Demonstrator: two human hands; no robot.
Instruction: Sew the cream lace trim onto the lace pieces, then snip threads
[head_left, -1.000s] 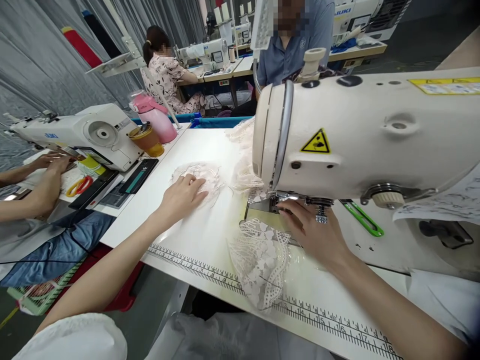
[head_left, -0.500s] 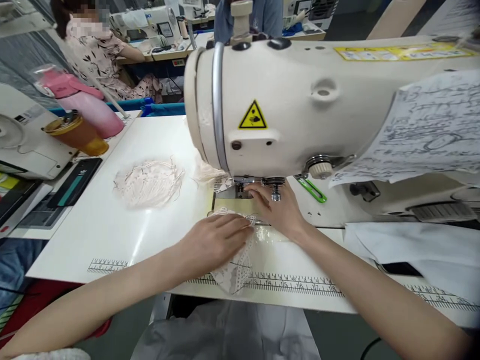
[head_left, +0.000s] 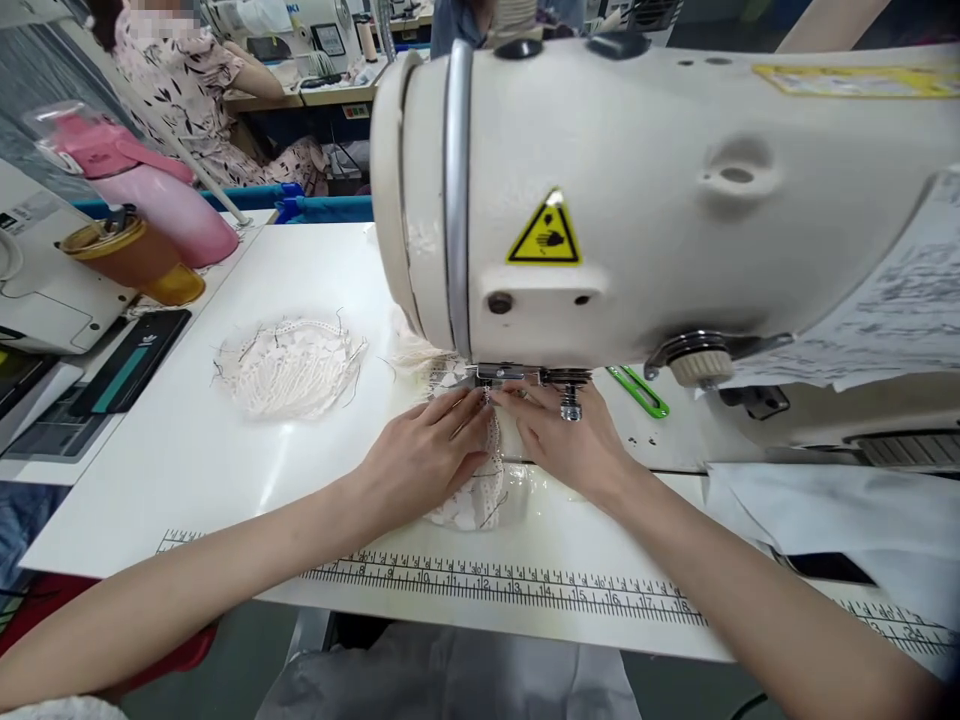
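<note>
A sewing machine point(head_left: 637, 200) stands over the white table. Under its presser foot point(head_left: 486, 380) lies a piece of white lace fabric point(head_left: 469, 508), its near end hanging toward the table's front edge. My left hand point(head_left: 424, 455) rests on the lace, fingers stretched toward the foot and thumb apart. My right hand point(head_left: 574, 435) is just right of the foot, fingers extended and fingertips at the lace edge; some fingers are hidden behind the machine's parts. Left of the machine lies a gathered lace pile point(head_left: 292, 368) with loose dark threads.
A green thread snipper point(head_left: 639, 392) lies right of the needle area. White cloth point(head_left: 810, 510) partly covers a dark object. A pink bottle point(head_left: 150, 195) and an amber cup point(head_left: 139, 255) stand at the left. A printed ruler point(head_left: 517, 588) runs along the front edge. Another person sits beyond.
My left hand has moved forward to the presser foot, and the lace has moved forward with it. My right hand stays beside the foot. The view has shifted closer to the machine.
</note>
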